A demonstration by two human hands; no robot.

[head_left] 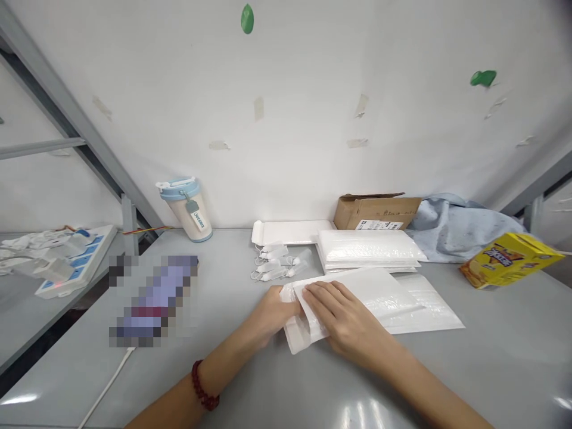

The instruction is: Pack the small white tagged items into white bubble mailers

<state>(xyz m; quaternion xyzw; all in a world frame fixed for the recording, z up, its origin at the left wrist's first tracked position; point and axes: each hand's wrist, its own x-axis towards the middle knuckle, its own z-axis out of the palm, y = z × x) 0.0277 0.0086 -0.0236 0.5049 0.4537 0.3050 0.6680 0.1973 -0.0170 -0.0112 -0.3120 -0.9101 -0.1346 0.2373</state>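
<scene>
A packing workstation: grey bench (250, 381) against a taped white wall, stacked bubble mailers (369, 247), cardboard box (375, 210), power strip (75, 262) far left

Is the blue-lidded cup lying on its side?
No, the cup stands upright on the table near the wall.

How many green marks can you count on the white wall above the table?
2: one green mark high at the top centre of the wall, another green mark lower toward the right. None seem hidden.
</scene>
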